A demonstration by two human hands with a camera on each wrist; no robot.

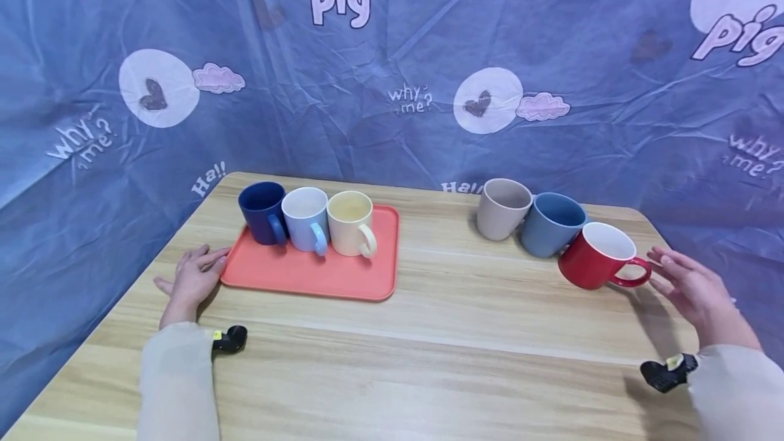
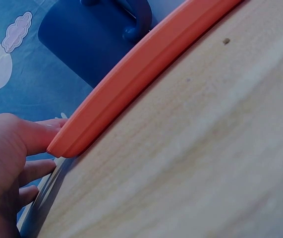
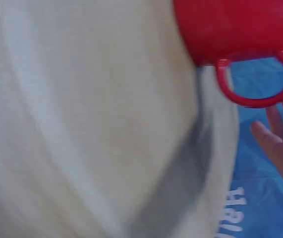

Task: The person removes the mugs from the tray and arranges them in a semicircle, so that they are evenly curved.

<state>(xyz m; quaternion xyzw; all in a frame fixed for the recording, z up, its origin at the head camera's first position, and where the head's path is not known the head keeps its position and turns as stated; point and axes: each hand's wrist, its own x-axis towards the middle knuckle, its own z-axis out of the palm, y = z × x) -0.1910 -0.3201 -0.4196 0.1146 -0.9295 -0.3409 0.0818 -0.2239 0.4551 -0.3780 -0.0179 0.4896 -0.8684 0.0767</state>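
On the left, a coral-red tray (image 1: 306, 286) carries a navy mug (image 1: 262, 213), a light blue mug (image 1: 305, 220) and a cream mug (image 1: 349, 223) in a row. My left hand (image 1: 194, 276) touches the tray's left edge with its fingers extended; the left wrist view has the same hand (image 2: 7, 163) against the tray's corner. At the right stands a red mug (image 1: 591, 264), its handle pointing right. Just beside that handle is my right hand (image 1: 695, 291), fingers loosely spread and holding nothing. In the right wrist view, fingertips (image 3: 264, 136) appear close to the handle.
A grey-beige mug (image 1: 499, 213) and a slate-blue mug (image 1: 548, 226) stand in line with the red one. They all rest on a light wood table (image 1: 429, 359). Behind it hangs a blue printed cloth (image 1: 380, 121).
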